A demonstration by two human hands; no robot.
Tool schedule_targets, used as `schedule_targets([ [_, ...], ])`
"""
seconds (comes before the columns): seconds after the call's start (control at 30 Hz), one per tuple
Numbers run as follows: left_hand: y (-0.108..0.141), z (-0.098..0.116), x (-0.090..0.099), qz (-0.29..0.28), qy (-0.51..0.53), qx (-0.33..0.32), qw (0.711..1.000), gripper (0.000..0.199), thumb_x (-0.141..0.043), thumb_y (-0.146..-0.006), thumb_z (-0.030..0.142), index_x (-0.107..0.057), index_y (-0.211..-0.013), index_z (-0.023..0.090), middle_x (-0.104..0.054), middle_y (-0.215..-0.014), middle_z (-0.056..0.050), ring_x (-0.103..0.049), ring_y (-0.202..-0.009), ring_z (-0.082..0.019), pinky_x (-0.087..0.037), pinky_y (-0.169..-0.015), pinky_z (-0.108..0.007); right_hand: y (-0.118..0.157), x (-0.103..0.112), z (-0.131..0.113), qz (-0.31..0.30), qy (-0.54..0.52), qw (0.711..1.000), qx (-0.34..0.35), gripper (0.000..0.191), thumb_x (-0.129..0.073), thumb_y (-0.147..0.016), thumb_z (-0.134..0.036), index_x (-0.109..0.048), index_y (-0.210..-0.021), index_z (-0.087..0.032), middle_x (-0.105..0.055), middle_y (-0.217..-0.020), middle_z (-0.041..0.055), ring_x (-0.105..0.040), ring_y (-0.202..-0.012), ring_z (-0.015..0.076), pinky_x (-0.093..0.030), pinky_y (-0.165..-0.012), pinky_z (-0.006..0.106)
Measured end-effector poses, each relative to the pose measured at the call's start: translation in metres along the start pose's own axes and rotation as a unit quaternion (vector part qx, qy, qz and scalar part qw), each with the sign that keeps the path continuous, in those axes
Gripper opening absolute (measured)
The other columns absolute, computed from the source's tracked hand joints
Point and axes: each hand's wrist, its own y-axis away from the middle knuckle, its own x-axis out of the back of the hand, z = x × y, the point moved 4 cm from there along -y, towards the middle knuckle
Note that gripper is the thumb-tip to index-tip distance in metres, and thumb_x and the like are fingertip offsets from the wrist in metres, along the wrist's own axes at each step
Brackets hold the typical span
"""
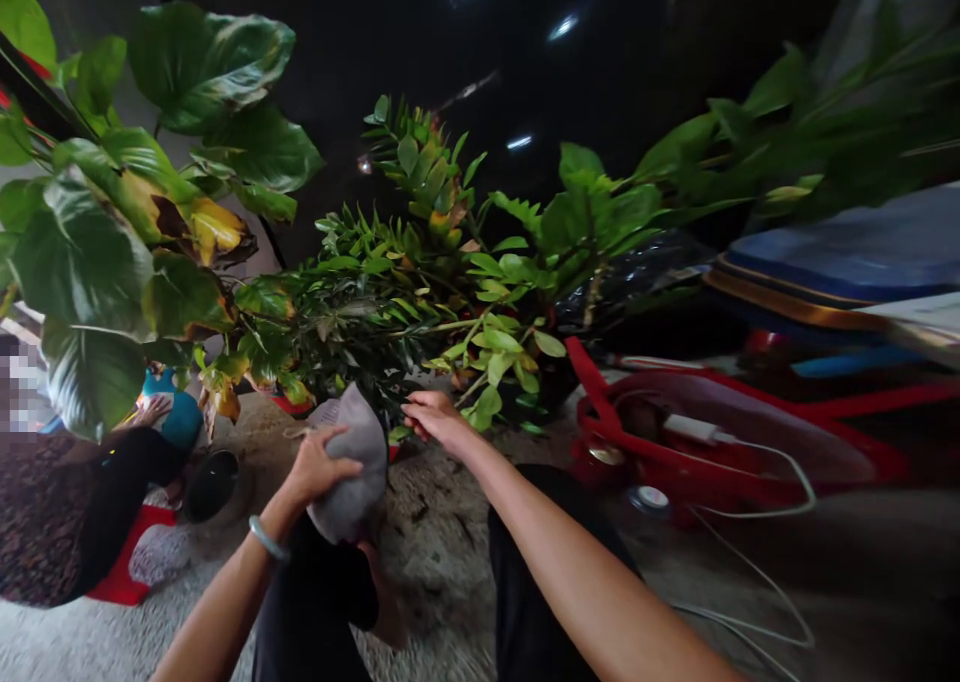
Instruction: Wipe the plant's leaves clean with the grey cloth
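My left hand (324,470) grips a grey, soft-looking cloth (352,482) with a pointed top, held up between my knees. The thumb lies across its face and the fingers go toward its edge. To the right of the cloth, my right hand (437,420) is closed in a pinch at the front of the green plants (420,302). Its fingertips are beside thin dark leaves; what they pinch, if anything, is too small to make out. Leafy stems (499,347) hang just above and right of this hand.
Big leaves (97,252), some yellowed, overhang the left. Another person (45,522) sits low there, near a red stool (135,562) and dark pot (214,485). At right are a red bag (825,462) with a white cable (780,507), a small jar (649,500) and stacked blue items (832,252).
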Motion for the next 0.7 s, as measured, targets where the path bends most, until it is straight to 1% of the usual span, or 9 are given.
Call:
schedule_targets([
  [0.07,0.018,0.015,0.0,-0.068,-0.007,-0.027,0.997,0.066,-0.091,-0.052,0.027,-0.077,-0.116,0.022,-0.078,-0.112,-0.008,-0.07,-0.109,-0.036,-0.054,-0.102,-0.045,0.001,0.003,0.001,-0.005,-0.005,1.0,0.005,0.029,-0.075,-0.076,-0.017,-0.052,-0.058,-0.02,-0.055,-0.042,-0.006,-0.041,-0.03,0.006,-0.028,-0.03,0.016],
  [0.1,0.021,0.032,0.006,-0.062,-0.006,-0.052,0.997,0.068,-0.09,-0.053,0.029,-0.076,-0.119,0.022,-0.077,-0.119,-0.007,-0.069,-0.113,-0.036,-0.053,-0.105,-0.044,0.001,0.004,0.002,-0.008,-0.009,1.0,0.011,0.03,-0.074,-0.075,-0.016,-0.05,-0.057,-0.02,-0.055,-0.042,-0.0059,-0.041,-0.03,0.0057,-0.028,-0.03,0.016],
  [0.23,0.0,0.121,0.042,0.131,-0.02,-0.211,0.969,0.067,-0.082,-0.066,0.032,-0.068,-0.131,0.021,-0.069,-0.136,-0.005,-0.059,-0.13,-0.033,-0.044,-0.115,-0.044,0.003,0.005,0.0,-0.018,-0.022,0.999,0.031,0.025,-0.071,-0.074,-0.016,-0.052,-0.059,-0.02,-0.061,-0.047,-0.0029,-0.045,-0.034,0.0064,-0.031,-0.031,0.016],
  [0.3,-0.022,0.143,0.044,0.185,-0.016,-0.252,0.95,0.068,-0.079,-0.07,0.032,-0.065,-0.136,0.021,-0.067,-0.138,-0.004,-0.059,-0.131,-0.03,-0.043,-0.115,-0.041,0.002,0.005,-0.001,-0.016,-0.034,0.999,0.034,0.019,-0.07,-0.073,-0.017,-0.055,-0.062,-0.019,-0.062,-0.049,-0.0022,-0.047,-0.035,0.0074,-0.034,-0.032,0.017],
  [0.4,-0.048,0.126,0.025,0.126,-0.045,-0.217,0.967,0.069,-0.078,-0.07,0.026,-0.065,-0.137,0.016,-0.07,-0.132,-0.009,-0.066,-0.12,-0.03,-0.049,-0.108,-0.041,0.001,0.002,0.0,-0.014,-0.051,0.998,0.028,0.02,-0.071,-0.071,-0.018,-0.054,-0.06,-0.02,-0.059,-0.046,-0.003,-0.044,-0.034,0.0077,-0.034,-0.032,0.018],
  [0.47,-0.046,0.096,0.006,-0.008,-0.113,-0.176,0.978,0.068,-0.082,-0.064,0.021,-0.07,-0.13,0.016,-0.074,-0.125,-0.01,-0.068,-0.117,-0.033,-0.05,-0.107,-0.044,0.0,0.001,0.003,-0.009,-0.053,0.998,0.023,0.023,-0.071,-0.07,-0.019,-0.052,-0.057,-0.02,-0.055,-0.043,-0.004,-0.041,-0.032,0.0078,-0.031,-0.032,0.019],
  [0.57,-0.016,0.069,-0.004,-0.209,-0.146,-0.152,0.955,0.067,-0.087,-0.057,0.021,-0.075,-0.123,0.02,-0.076,-0.123,-0.007,-0.067,-0.118,-0.035,-0.049,-0.107,-0.044,0.0,0.003,0.007,-0.004,-0.05,0.998,0.029,0.024,-0.069,-0.072,-0.022,-0.052,-0.054,-0.021,-0.048,-0.038,-0.0061,-0.039,-0.032,0.008,-0.028,-0.032,0.019],
  [0.63,-0.003,0.078,0.007,-0.226,-0.105,-0.155,0.956,0.067,-0.087,-0.059,0.023,-0.074,-0.125,0.022,-0.075,-0.127,-0.006,-0.067,-0.119,-0.034,-0.049,-0.107,-0.042,0.001,0.006,0.008,-0.012,-0.047,0.998,0.032,0.024,-0.069,-0.071,-0.022,-0.052,-0.054,-0.02,-0.047,-0.038,-0.0066,-0.039,-0.033,0.0076,-0.028,-0.032,0.019],
  [0.7,-0.007,0.105,0.023,-0.142,-0.062,-0.182,0.971,0.068,-0.086,-0.062,0.026,-0.073,-0.129,0.022,-0.072,-0.132,-0.006,-0.065,-0.123,-0.033,-0.047,-0.11,-0.042,0.002,0.007,0.008,-0.025,-0.042,0.998,0.028,0.023,-0.071,-0.069,-0.021,-0.052,-0.056,-0.02,-0.052,-0.041,-0.0053,-0.041,-0.034,0.0074,-0.028,-0.032,0.018],
])
